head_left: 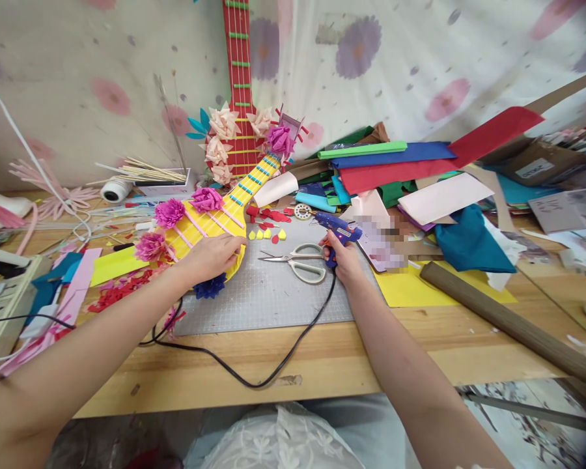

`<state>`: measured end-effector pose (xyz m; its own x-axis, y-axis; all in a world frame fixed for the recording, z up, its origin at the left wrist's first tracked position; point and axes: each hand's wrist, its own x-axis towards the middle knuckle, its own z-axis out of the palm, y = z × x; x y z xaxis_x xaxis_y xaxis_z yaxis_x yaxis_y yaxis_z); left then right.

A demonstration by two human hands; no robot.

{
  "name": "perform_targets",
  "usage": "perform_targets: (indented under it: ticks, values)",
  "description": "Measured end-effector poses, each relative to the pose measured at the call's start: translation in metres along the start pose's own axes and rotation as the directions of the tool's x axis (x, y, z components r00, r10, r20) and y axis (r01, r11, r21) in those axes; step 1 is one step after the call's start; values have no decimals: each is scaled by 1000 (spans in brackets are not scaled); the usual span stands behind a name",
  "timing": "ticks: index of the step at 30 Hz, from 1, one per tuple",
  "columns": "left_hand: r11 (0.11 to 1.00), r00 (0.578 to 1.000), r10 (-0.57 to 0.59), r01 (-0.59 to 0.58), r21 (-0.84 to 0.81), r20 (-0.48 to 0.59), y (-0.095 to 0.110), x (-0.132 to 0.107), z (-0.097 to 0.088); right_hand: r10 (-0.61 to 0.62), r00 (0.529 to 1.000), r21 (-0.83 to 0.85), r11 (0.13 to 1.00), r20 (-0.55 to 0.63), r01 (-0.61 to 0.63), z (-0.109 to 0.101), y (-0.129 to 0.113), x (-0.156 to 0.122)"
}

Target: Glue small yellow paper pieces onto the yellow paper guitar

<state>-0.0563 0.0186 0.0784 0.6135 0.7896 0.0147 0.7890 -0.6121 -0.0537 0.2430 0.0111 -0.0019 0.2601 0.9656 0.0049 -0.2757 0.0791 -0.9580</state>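
A yellow paper guitar (209, 225) with magenta paper flowers lies on the grey cutting mat (273, 293). My left hand (212, 255) rests on the guitar's rounded body with its fingers laid flat. My right hand (340, 259) is wrapped round the handle of a blue glue gun (336, 227), whose nozzle points left. The gun's black cord (273, 365) trails across the wooden table's front. White-handled scissors (297, 259) lie on the mat just left of my right hand. Small red and yellow paper petals (268, 225) lie behind them.
A red paper guitar (238, 78) with pale flowers leans on the curtain. Coloured paper sheets (410, 169) pile up at the right, with a brown tube (508, 322) in front. A power strip (7, 299), thin sticks (146, 172) and paper scraps crowd the left.
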Motion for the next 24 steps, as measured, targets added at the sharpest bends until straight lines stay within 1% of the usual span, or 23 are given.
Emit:
perform_targets:
  ticks: [6,12,16,18,21,24]
  values:
    - [999,1000,-10,10,-35,5,1,0,-1,3,1000,-54,999,-4,-3,1,-1,0]
    - [1000,1000,5,-5,-8,-2,1,1,-1,-2,1000,-32,999,-6,2,1,-1,-1]
    - [1000,1000,18,-18,-23,-12,0,1,-1,0,1000,-5,1000,-6,0,0,-1,-1]
    - [998,1000,22,-22,-55,-9,-1,1,-3,1,1000,-5,1000,-5,-1,0,0,0]
    - [988,1000,29,-30,-149,-7,-4,-1,-10,5,1000,-22,1000,0,-5,0,0,0]
    - [962,999,5,-18,-272,-48,-9,-4,-18,8,1000,-23,1000,-1,-8,0,0,0]
